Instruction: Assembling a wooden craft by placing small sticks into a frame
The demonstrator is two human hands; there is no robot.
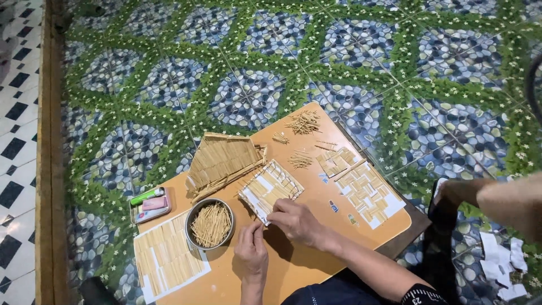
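A small flat panel of toothpicks [270, 186] glued on white paper lies on the low wooden table [305, 265]. My right hand [296, 221] rests on the panel's near edge and holds it down. My left hand [252, 248] has its fingers pinched together at the panel's near corner; whether a loose toothpick is between them is too small to tell. Just left of my hands stands a round metal bowl [210, 225] full of toothpicks.
A roof-shaped toothpick piece [223, 161] lies behind the bowl. White sheets with toothpick panels sit at the front left [166, 257] and right [367, 195]. Loose toothpick piles [304, 121] lie at the back. A small tray with a green tube [149, 203] is on the left. Another arm [508, 203] reaches in on the right.
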